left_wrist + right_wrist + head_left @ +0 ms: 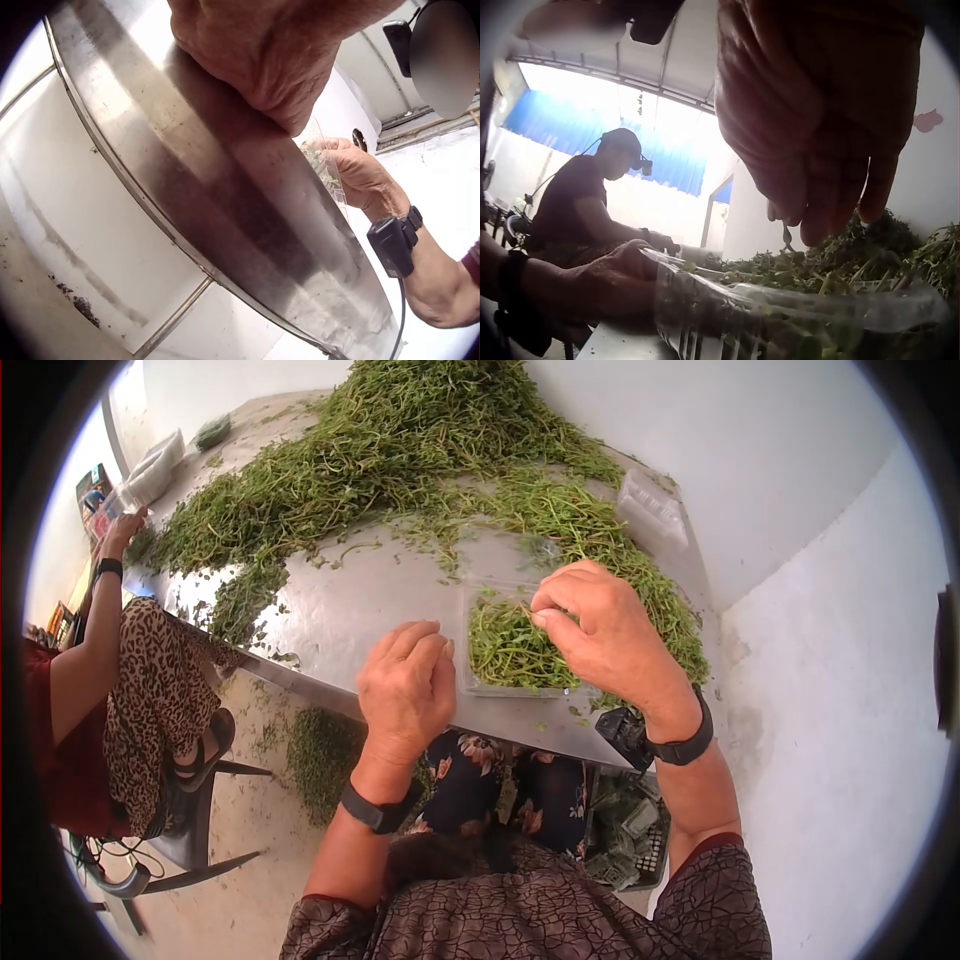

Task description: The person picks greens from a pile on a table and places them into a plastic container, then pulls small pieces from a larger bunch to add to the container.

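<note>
Green leafy stems (508, 648) in clear rectangular plastic tub (520, 691), near right on shiny metal table (335, 600), right bare hand (610, 625) pinching thin green sprig (787, 237) above, left bare hand (405, 685) curled at left, can't tell if holding, overfilling could spill stems.

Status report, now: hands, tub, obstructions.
Right hand over tub, pinching a sprig. Left hand beside tub, grip unclear. Tub open, greens inside. Only right hand seen over the opening.
</note>
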`<state>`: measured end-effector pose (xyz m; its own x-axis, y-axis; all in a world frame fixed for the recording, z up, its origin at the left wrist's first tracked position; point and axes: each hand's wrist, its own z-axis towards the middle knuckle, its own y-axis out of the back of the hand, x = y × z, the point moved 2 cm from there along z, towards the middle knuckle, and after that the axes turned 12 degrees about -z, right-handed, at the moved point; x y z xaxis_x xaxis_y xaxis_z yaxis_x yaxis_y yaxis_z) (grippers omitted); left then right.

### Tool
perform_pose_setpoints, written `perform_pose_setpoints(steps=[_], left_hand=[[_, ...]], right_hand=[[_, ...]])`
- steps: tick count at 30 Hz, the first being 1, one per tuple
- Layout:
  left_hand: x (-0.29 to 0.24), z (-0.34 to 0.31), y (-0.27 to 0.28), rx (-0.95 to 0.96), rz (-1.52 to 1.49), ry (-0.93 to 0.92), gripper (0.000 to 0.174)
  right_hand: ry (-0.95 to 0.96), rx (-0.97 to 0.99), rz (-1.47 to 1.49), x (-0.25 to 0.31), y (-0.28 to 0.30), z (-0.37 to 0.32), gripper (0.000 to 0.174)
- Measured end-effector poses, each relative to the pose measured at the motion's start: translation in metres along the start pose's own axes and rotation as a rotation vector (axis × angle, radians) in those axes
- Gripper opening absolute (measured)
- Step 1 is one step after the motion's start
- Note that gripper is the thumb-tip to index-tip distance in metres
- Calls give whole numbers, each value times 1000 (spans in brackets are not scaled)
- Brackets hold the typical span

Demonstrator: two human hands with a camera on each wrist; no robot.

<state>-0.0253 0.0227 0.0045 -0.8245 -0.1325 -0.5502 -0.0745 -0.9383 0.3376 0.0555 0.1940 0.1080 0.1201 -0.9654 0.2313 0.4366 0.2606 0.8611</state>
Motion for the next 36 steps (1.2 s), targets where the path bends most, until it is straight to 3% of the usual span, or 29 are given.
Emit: perform_pose_setpoints(steps=[8, 13, 26, 30, 36], left_hand=[[-1, 0, 0, 3, 5, 2, 5], [2, -2, -1, 20, 21, -7, 8], [0, 0, 0, 3, -13, 4, 5], [1, -1, 0, 10, -11, -15, 8], [-3, 2, 1, 11, -13, -11, 6]], right_hand=[[46, 11, -35, -5, -6, -5, 6], [170, 153, -125, -4, -13, -5, 9], [175, 82, -26, 2, 1, -13, 13], [100, 1, -109, -19, 21, -22, 11], [-205, 5, -290, -59, 37, -44, 13]])
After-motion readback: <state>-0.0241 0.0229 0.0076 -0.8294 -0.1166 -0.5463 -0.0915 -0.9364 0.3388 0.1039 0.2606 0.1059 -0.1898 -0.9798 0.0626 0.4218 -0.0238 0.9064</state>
